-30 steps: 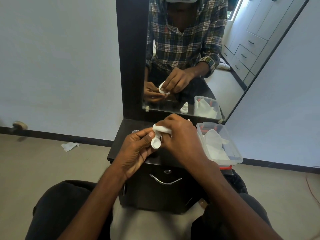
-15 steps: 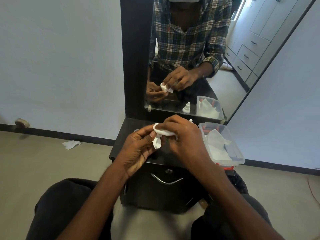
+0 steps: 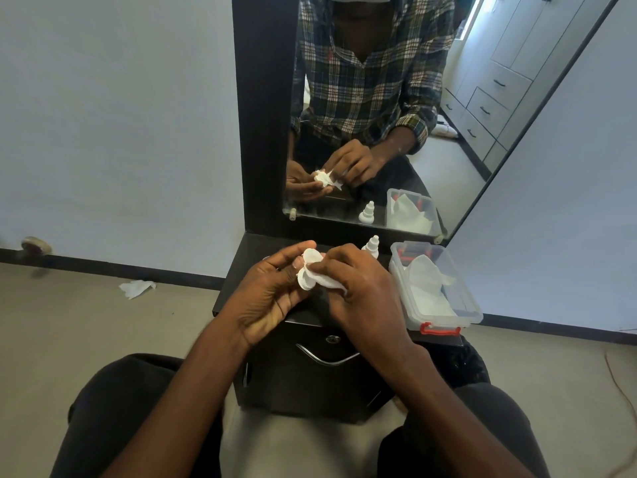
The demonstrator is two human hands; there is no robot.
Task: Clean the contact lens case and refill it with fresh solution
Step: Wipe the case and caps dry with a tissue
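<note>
Pretty soft, even daylight, brightest from the window [image 3: 470, 15] in the mirror [image 3: 448, 132]. Weak shadows, wide-angle bending at the edges, cabinet [image 3: 310, 381] front dark and murky.

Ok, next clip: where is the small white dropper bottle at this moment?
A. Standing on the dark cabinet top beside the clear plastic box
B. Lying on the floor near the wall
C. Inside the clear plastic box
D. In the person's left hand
A. The dropper bottle stands upright on the cabinet top, just left of the plastic box, behind the right hand; neither hand holds it.
</note>
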